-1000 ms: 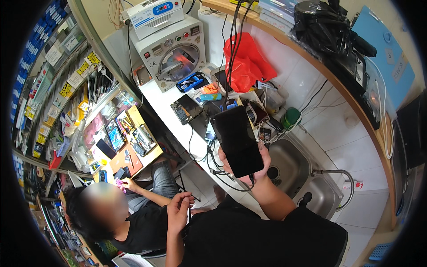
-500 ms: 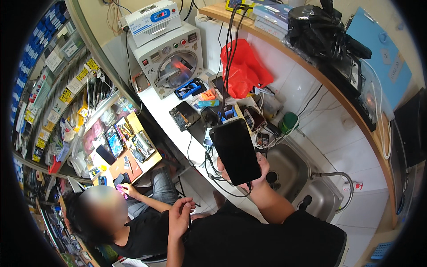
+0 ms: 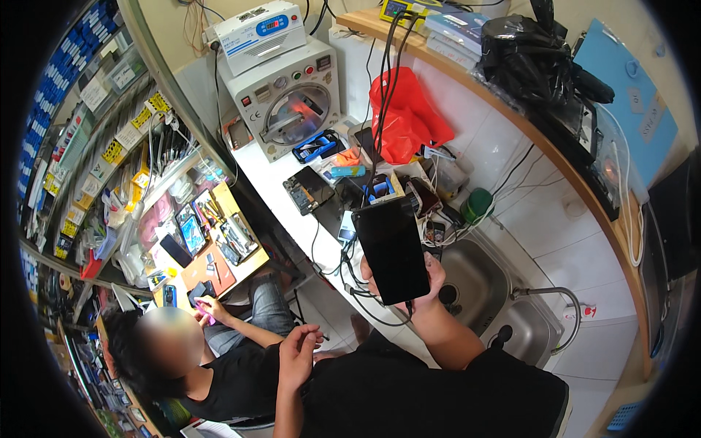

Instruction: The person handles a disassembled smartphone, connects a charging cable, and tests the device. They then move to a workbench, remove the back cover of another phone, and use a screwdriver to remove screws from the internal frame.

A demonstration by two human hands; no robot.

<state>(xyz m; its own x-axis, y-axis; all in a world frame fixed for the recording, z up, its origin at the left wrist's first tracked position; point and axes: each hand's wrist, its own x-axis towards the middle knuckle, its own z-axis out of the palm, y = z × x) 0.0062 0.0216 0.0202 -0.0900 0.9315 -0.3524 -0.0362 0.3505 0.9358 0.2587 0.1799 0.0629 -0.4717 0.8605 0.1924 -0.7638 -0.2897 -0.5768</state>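
Centre frame, a smartphone (image 3: pixel 394 252) lies in the right hand (image 3: pixel 431 293), left of a double-basin sink (image 3: pixel 476 281). Upper centre, a pressure chamber (image 3: pixel 296 113) stands on the counter (image 3: pixel 268 182), bearing a control unit (image 3: pixel 261 35); a plastic bag (image 3: pixel 409 120) is right of both. Left, a co-worker (image 3: pixel 234 387) sits at a workbench (image 3: pixel 247 265).

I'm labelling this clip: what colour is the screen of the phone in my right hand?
The screen is black, as the head view shows.

1. Right hand (image 3: pixel 433 285): palm's mostly hidden behind the black phone (image 3: pixel 394 255).
2. Left hand (image 3: pixel 296 356): honestly can't tell if those curled fingers hold anything.
3. Front of the seated person's head (image 3: pixel 171 339): blurred.
4. Yellow labels (image 3: pixel 112 152): way too small to read.
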